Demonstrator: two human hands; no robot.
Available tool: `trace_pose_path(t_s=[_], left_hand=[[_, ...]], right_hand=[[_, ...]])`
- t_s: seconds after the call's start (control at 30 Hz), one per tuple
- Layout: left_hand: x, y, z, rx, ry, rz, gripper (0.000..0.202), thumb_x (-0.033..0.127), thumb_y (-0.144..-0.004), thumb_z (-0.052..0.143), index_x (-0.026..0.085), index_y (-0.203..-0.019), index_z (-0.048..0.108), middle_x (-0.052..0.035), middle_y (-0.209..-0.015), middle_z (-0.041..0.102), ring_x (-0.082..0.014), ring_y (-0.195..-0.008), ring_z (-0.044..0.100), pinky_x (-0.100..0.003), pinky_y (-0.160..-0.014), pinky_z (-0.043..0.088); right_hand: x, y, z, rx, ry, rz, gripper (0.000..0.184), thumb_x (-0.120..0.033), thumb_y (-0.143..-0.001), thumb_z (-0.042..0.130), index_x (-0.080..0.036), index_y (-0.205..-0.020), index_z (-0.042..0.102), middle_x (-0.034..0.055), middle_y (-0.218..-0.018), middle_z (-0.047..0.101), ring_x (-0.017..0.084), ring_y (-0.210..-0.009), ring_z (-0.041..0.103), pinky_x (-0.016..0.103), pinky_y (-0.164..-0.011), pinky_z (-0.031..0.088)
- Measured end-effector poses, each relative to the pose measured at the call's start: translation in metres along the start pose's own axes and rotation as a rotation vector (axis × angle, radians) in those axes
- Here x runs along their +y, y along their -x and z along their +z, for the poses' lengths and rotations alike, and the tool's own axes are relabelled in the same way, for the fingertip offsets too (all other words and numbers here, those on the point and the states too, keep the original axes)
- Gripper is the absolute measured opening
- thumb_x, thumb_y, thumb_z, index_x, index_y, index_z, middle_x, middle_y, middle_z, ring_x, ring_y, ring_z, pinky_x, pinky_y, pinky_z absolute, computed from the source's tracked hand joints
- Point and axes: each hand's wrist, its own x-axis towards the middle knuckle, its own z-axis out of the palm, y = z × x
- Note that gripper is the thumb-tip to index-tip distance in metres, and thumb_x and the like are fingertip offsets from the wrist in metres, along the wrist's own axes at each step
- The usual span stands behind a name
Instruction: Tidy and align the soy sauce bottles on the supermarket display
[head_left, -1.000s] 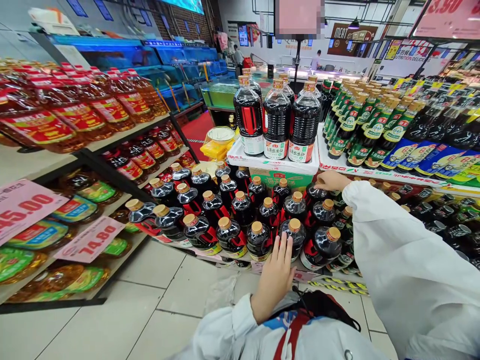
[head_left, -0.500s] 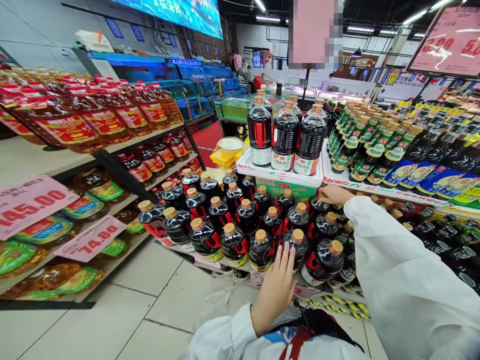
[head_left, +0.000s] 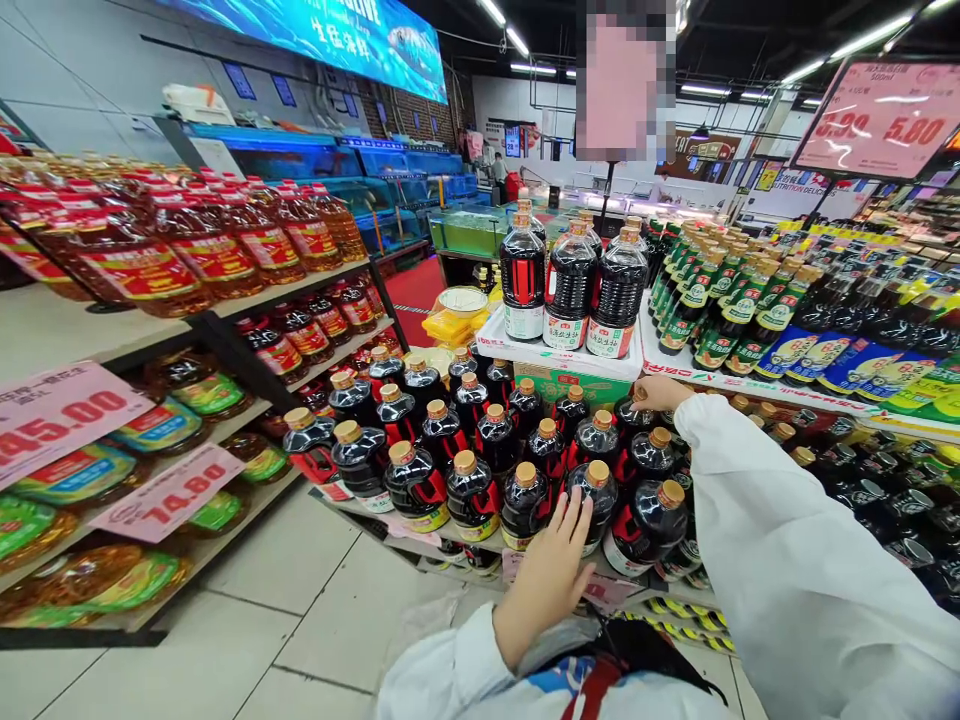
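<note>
I stand before a low display of dark soy sauce jugs with tan caps (head_left: 517, 478). My left hand (head_left: 551, 570) is open, its fingers spread flat against a front-row jug (head_left: 592, 492). My right hand (head_left: 658, 393), on a white sleeve, reaches to the back row and rests closed on top of a jug (head_left: 631, 412) under a white shelf (head_left: 562, 352). What its fingers grip is hidden. Three tall dark bottles (head_left: 570, 285) stand on that shelf.
Shelves at the left hold cooking oil jugs (head_left: 187, 250) with pink price cards (head_left: 169, 490). Green-labelled bottles (head_left: 712, 300) lie slanted at the right. Blue fish tanks (head_left: 390, 175) stand behind. Tiled floor (head_left: 262, 620) runs along the left aisle. A black bag (head_left: 645, 650) hangs at my chest.
The view has tilted up and shifted slightly. My left hand has slid a little lower on the front jug; my right hand has stayed on the back-row jug.
</note>
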Motion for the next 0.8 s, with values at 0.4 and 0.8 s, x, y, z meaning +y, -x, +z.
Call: trace_pose_path(t_s=[0.4,0.8], left_hand=[[-0.074,0.044,-0.049,-0.023,0.167,0.287,0.059,0.026,-0.092,0.067,0.015,-0.148,0.050,-0.0079,-0.165,0.028,-0.0251,-0.150,0.034,-0.041,-0.112,0.049],[-0.125,0.054,-0.055,0.119,0.188,0.219,0.035,0.020,-0.102,0.047,0.017,-0.135,0.060,-0.0049,-0.156,0.043,-0.0210,-0.140,0.045,-0.040,-0.104,0.055]], right_hand=[[-0.013,-0.003,0.001,-0.039,-0.112,0.172,0.044,-0.037,-0.093,0.069,-0.010,-0.128,0.067,0.0107,-0.129,0.063,0.026,-0.117,0.060,0.032,-0.096,0.045],[-0.130,-0.032,-0.072,0.080,-0.092,0.092,0.047,-0.050,-0.097,0.062,-0.011,-0.122,0.070,0.0130,-0.123,0.065,0.030,-0.113,0.062,0.039,-0.093,0.050]])
